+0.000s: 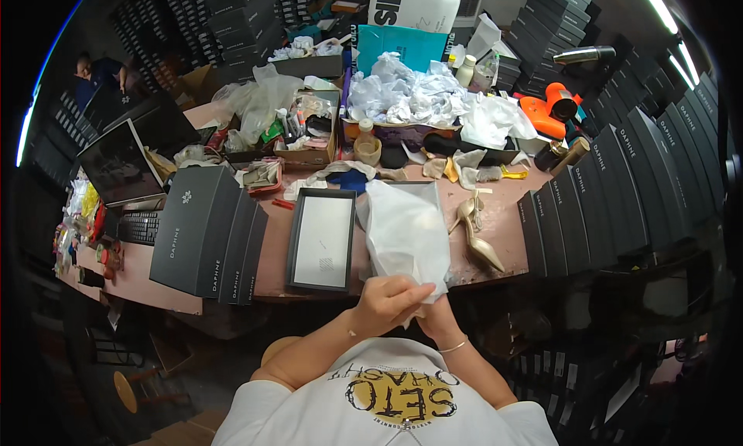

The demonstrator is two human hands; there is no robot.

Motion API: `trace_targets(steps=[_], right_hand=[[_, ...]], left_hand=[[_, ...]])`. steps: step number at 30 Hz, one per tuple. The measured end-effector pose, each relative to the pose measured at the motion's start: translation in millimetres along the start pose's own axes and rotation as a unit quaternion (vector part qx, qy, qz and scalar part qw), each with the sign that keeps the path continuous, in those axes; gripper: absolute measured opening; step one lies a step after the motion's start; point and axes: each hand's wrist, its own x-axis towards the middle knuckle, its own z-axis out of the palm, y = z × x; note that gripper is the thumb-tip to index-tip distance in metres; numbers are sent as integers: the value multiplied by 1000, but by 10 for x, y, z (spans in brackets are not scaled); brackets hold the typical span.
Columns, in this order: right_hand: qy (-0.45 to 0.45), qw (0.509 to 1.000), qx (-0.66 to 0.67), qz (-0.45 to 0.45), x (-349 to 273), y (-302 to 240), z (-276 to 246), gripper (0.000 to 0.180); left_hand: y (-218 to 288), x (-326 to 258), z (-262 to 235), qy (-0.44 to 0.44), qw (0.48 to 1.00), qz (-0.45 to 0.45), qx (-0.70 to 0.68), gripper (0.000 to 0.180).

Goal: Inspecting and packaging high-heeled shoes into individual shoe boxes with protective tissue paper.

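White tissue paper (406, 225) lies in front of me over a dark box, whose far edge shows behind it. At the paper's near end, my left hand (391, 300) is closed with its fingers on the sheet. My right hand (438, 319) is beside it, gripping the same end; its fingers are partly hidden by the paper. Whether anything is wrapped inside cannot be seen. To the right, a gold high-heeled shoe (476, 233) lies on the pink table. Left of the paper is a black-rimmed box part (321, 241) with a white inside.
Black shoeboxes (205, 233) stand at the left, and a long row of shoeboxes (611, 190) lines the right. Behind are a bin of crumpled tissue (402, 90), a carton of odds and ends (309, 125) and an orange heat tool (549, 109). A monitor (121, 163) stands far left.
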Motion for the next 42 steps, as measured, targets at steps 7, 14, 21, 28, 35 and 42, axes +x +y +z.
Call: trace_targets(steps=[7, 14, 21, 28, 35, 42], right_hand=[[-19, 911, -363, -197, 177, 565, -474, 45], [-50, 997, -62, -12, 251, 232, -511, 49], [-127, 886, -424, -141, 731, -148, -713, 51], [-277, 701, -603, -261, 832, -370, -288, 57], [-29, 997, 12, 74, 661, -615, -700, 62], [207, 968, 28, -142, 327, -1003, -1400, 49]], left_hand=[[49, -328, 112, -19, 999, -5, -35, 39], [204, -205, 225, -54, 998, -38, -20, 38], [-132, -349, 266, 200, 881, -417, -104, 71], [-675, -518, 504, 429, 487, -597, -472, 55], [-653, -110, 786, 233, 826, -502, -109, 58], [-1910, 104, 1103, -160, 819, -524, -170, 50]])
